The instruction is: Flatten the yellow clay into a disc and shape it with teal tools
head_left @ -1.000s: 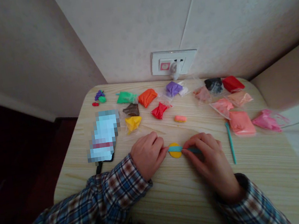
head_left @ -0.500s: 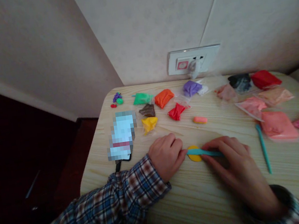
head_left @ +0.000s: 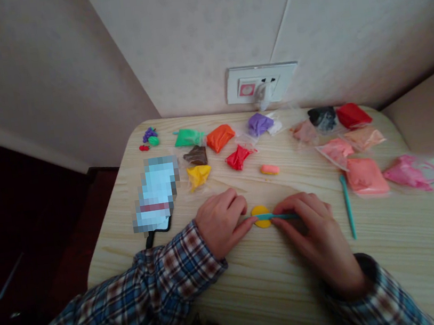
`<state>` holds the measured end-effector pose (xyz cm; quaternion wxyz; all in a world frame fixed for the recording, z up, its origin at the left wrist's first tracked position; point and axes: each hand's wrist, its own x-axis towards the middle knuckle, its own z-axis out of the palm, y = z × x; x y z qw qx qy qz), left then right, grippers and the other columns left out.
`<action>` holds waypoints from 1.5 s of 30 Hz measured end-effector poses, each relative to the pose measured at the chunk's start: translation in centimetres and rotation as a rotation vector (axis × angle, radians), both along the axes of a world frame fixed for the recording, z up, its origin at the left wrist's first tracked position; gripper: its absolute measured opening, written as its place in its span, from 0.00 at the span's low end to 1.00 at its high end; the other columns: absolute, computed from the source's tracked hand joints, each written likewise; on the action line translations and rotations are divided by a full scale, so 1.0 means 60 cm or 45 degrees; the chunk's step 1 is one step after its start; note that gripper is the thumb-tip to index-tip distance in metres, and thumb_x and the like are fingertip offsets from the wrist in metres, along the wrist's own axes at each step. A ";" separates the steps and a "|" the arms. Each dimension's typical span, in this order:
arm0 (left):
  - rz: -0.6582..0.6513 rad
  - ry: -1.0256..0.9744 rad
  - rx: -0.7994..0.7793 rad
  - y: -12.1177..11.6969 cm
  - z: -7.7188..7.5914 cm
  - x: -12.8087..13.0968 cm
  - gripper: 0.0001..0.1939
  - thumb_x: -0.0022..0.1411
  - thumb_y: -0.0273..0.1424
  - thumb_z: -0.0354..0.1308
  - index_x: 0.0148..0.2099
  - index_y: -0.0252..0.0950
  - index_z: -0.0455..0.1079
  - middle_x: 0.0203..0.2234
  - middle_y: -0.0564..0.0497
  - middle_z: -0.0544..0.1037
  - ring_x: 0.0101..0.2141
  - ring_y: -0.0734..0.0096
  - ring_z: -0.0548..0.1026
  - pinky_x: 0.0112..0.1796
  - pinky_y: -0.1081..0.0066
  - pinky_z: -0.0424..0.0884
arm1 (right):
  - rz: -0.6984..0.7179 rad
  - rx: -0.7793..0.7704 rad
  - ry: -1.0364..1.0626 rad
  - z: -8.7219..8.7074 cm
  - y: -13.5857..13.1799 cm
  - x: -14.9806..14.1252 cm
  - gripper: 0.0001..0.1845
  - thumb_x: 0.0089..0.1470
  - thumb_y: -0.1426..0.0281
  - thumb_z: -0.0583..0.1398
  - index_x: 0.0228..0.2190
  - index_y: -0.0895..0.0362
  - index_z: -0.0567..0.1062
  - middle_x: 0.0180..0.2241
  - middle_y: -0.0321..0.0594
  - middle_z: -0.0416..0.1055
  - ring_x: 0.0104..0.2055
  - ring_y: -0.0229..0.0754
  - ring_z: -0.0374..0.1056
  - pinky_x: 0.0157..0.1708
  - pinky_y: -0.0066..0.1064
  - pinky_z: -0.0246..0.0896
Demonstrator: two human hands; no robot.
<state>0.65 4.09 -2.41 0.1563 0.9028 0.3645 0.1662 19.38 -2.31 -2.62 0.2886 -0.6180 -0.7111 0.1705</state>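
A flat yellow clay disc (head_left: 262,223) lies on the wooden table (head_left: 394,245). A teal plastic tool (head_left: 275,216) lies across the disc. My right hand (head_left: 310,227) is closed on the tool's right part. My left hand (head_left: 223,221) is curled, its fingertips pinching the tool's left end beside the disc. Both sleeves are plaid.
Bags of coloured clay lie across the back: green (head_left: 188,137), orange (head_left: 219,137), purple (head_left: 259,124), red (head_left: 239,156), yellow (head_left: 198,175), several pink ones (head_left: 366,175). A phone (head_left: 156,193) lies left, a second teal tool (head_left: 347,205) right. A wall socket (head_left: 258,84) is behind.
The view swung right and back. The teal tool now lies lower across the disc's middle. Both hands stay at the disc.
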 end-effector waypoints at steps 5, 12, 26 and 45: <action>0.001 -0.002 -0.002 0.000 0.001 -0.002 0.15 0.62 0.43 0.50 0.34 0.35 0.63 0.30 0.51 0.67 0.29 0.67 0.68 0.30 0.69 0.64 | 0.018 -0.007 0.032 0.006 -0.001 -0.002 0.01 0.55 0.71 0.56 0.31 0.53 0.67 0.31 0.36 0.67 0.36 0.42 0.61 0.37 0.36 0.50; -0.119 -0.038 -0.005 -0.002 0.000 -0.001 0.25 0.57 0.45 0.56 0.49 0.31 0.60 0.38 0.46 0.67 0.37 0.62 0.68 0.37 0.65 0.68 | -0.062 0.005 0.075 0.004 -0.002 0.002 0.01 0.55 0.71 0.55 0.31 0.53 0.66 0.29 0.35 0.67 0.34 0.41 0.61 0.36 0.35 0.51; -0.149 0.005 -0.015 -0.002 0.002 0.002 0.18 0.60 0.40 0.54 0.46 0.32 0.64 0.34 0.47 0.66 0.35 0.63 0.67 0.34 0.66 0.68 | -0.243 0.100 0.197 0.005 -0.007 0.009 0.02 0.55 0.69 0.56 0.31 0.54 0.66 0.29 0.36 0.67 0.33 0.40 0.63 0.33 0.34 0.58; -0.173 -0.056 -0.066 -0.006 0.004 0.003 0.13 0.60 0.34 0.54 0.46 0.34 0.64 0.33 0.49 0.67 0.33 0.66 0.68 0.33 0.69 0.68 | -0.328 0.208 0.095 0.014 -0.019 0.001 0.07 0.52 0.67 0.59 0.25 0.54 0.66 0.18 0.31 0.65 0.17 0.31 0.59 0.16 0.23 0.55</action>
